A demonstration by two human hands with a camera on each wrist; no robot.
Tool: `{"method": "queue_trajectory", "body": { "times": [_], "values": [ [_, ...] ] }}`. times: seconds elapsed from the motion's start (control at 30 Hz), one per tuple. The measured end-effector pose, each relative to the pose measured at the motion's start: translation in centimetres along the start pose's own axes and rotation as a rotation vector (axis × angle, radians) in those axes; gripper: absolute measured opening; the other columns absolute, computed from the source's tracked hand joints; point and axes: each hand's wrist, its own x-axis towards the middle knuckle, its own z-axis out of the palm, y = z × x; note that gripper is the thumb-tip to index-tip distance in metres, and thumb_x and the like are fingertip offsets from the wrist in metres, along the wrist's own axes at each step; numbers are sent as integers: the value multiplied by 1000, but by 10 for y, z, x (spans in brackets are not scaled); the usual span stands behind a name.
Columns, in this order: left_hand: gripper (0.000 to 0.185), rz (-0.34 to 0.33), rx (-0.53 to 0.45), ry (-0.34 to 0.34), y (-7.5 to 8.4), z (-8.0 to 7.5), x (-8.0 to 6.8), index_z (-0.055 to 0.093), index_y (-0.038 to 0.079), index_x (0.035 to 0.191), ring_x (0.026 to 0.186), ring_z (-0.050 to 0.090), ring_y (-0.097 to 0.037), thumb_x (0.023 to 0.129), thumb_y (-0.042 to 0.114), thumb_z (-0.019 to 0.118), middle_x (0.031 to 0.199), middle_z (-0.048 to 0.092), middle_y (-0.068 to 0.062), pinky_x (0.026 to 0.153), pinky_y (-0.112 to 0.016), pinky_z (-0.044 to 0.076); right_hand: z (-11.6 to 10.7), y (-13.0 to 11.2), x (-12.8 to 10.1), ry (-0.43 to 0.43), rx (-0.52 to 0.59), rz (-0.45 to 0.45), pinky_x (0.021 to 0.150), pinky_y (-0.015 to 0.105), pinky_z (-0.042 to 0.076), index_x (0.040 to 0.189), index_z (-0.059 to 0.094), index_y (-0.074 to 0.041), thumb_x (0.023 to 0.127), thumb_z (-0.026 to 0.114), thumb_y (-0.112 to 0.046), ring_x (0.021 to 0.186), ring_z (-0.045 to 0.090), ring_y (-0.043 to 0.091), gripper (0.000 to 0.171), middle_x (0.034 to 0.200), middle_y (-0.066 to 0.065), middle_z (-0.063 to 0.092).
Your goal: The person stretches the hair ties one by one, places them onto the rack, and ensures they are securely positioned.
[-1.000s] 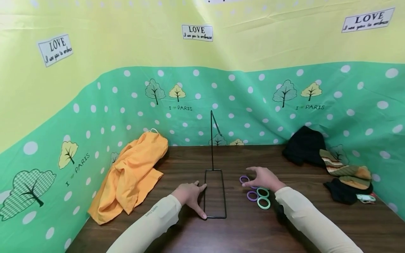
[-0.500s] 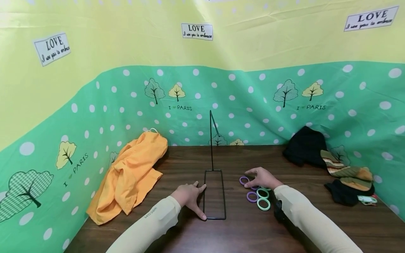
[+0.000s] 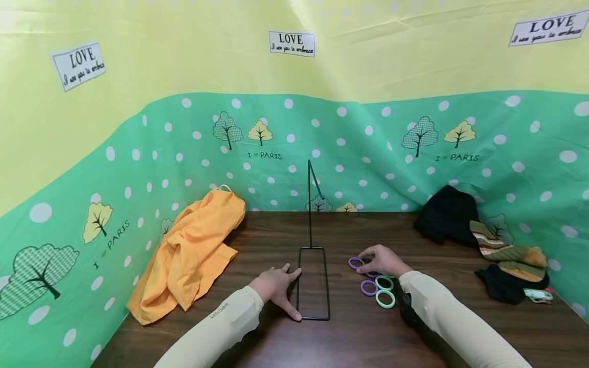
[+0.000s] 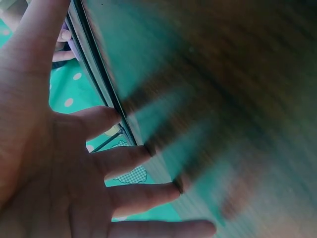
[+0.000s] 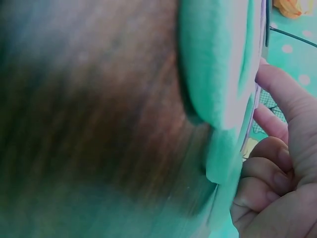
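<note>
A person's left hand [image 3: 276, 287] lies flat with fingers spread against the rectangular base of a black wire stand [image 3: 313, 283] on a dark wooden table [image 3: 349, 337], steadying it, while the right hand [image 3: 384, 260] pinches a purple ring [image 3: 356, 263] lying at the top of a cluster of purple and green rings [image 3: 379, 291] just right of the stand. The pick-up appears under way — lifting the ring to the upright rod looks like the next demand.
</note>
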Motion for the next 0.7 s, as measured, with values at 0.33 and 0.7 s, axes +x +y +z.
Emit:
{"method": "queue_trajectory", "body": {
  "times": [0.33,0.7],
  "values": [
    [116,1,-97,4,1,3,-3,23,32,147,131,31,-49,51,73,73,152,24,-12,97,-56,39,3,-1,0,24,-30,-67,61,26,41,86,69,-16,68,80,-32,71,50,11,27,90,0,64],
    [116,15,-96,14,1,4,-4,24,29,147,131,30,-48,51,72,73,152,24,-14,102,-53,35,4,-16,-4,61,-56,-2,50,27,38,83,65,-18,72,77,-30,53,48,12,20,68,-2,58]
  ]
}}
